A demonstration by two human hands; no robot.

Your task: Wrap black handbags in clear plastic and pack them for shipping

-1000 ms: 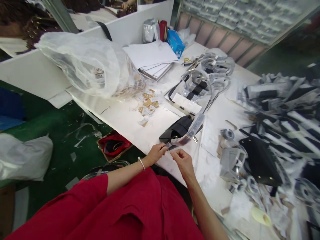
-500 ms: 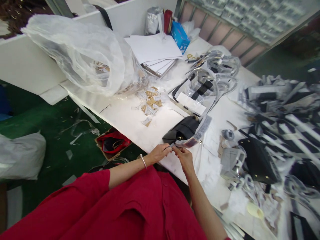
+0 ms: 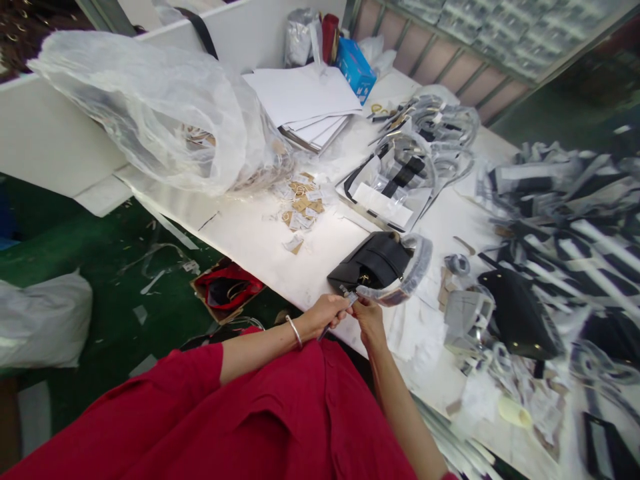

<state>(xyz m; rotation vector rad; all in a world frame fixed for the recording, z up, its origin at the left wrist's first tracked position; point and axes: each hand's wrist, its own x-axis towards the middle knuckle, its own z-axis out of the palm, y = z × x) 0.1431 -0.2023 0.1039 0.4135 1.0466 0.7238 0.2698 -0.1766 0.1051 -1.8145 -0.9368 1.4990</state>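
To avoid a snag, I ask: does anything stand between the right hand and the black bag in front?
Yes, the wrapped strap curves between the right hand and the near right side of the bag. No other obstacle is visible.

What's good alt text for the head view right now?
Left hand and right hand, close together at the edge of a white table, holding what looks like the end of a plastic-wrapped strap by a black bag. Farther off lie brown tags and a translucent plastic bag.
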